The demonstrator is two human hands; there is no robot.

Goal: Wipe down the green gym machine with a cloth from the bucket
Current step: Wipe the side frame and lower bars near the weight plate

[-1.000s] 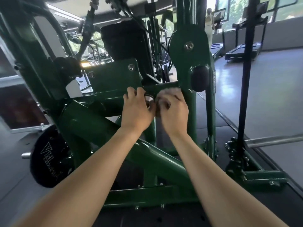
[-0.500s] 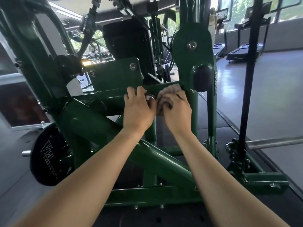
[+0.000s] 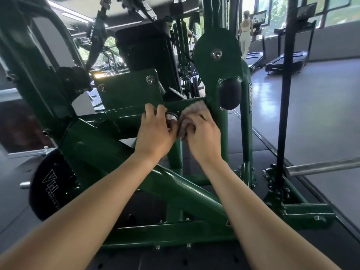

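The green gym machine [image 3: 109, 151] fills the middle of the head view, with thick painted tubes and a round pivot plate. My right hand [image 3: 202, 133] grips a pale pinkish cloth [image 3: 194, 108] and presses it against the horizontal green bar just left of the upright post. My left hand [image 3: 155, 131] has its fingers curled over the same bar beside a silver metal cap [image 3: 171, 116]. The two hands almost touch. No bucket is in view.
A black weight plate [image 3: 48, 184] hangs on the machine's left side. A black rubber stop [image 3: 229, 93] sits on the pivot plate. At right stand a black upright [image 3: 286, 90] and a steel bar [image 3: 321, 167]. Far back, a person [image 3: 245, 34] stands near treadmills [image 3: 284, 62].
My right hand with the cloth has shifted slightly down and left along the bar, closer to the metal cap. My left hand stays on the bar.
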